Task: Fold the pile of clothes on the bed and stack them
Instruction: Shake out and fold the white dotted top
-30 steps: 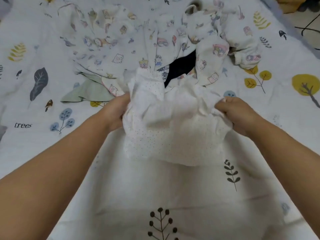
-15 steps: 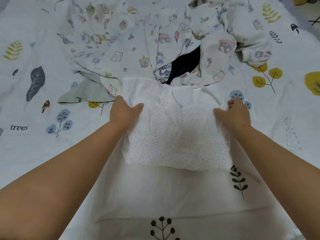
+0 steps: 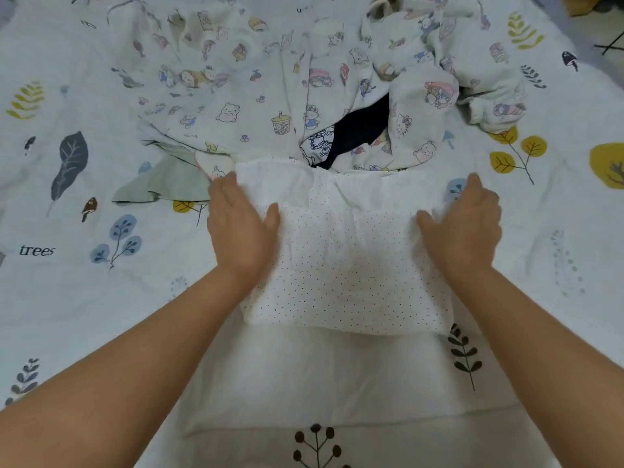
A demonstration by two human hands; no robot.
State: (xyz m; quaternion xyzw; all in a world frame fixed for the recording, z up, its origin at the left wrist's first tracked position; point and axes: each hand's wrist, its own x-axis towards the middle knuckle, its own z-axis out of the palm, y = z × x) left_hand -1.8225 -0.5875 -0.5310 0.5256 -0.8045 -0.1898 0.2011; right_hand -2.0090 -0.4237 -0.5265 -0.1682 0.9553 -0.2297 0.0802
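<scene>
Far left: leaf-print bed sheet (image 3: 67, 298), pale green cloth (image 3: 162, 184) lying flat. Left hand (image 3: 239, 231) flat, fingers straight, pressing left edge of folded dotted white garment (image 3: 344, 265). Garment centred on bed, near edge of unfolded cartoon-print pile (image 3: 270, 89); dark garment (image 3: 361, 130) tucked within. Right hand (image 3: 462, 228) flat, fingers relaxed, pressing right edge.

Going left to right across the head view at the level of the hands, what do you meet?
Word "trees" → blue sprig print → left hand → dotted white garment → right hand.
</scene>
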